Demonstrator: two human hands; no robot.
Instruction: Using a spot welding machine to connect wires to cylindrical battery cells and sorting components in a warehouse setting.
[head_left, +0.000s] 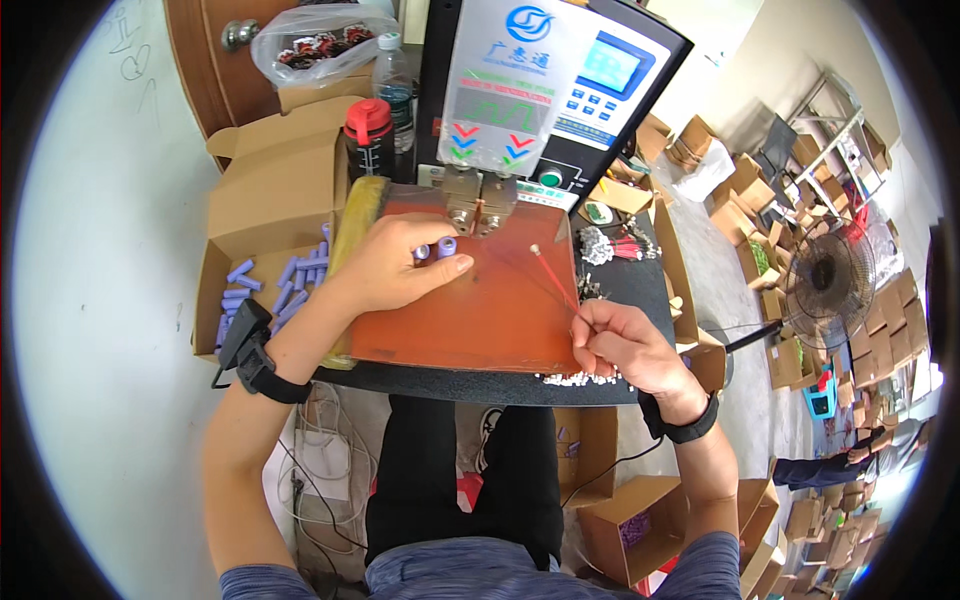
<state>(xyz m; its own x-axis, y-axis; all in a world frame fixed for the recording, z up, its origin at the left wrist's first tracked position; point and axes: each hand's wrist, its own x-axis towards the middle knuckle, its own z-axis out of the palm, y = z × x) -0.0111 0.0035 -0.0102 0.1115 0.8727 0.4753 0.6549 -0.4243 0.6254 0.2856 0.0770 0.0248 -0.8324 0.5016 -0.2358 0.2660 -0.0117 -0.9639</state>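
Note:
My left hand (395, 270) is closed around purple cylindrical battery cells (447, 246); the ends of two stick out between thumb and fingers. They are over the orange mat (470, 325), just below the metal electrodes (478, 208) of a spot welder (505, 95). On the right, my right hand (628, 345) pinches a thin red wire lead (556, 277) near its lower end. Its other end carries a small pale tip and points up and left toward the electrodes, apart from the cells. The undersides of the cells are hidden by my left hand.
An open cardboard box (215, 270) with several purple cells stands left. Behind it are a red-capped bottle (370, 140) and a clear bottle (392, 85). Wire leads (615, 245) lie right of the mat. A fan (828, 280) and stacked boxes stand farther right.

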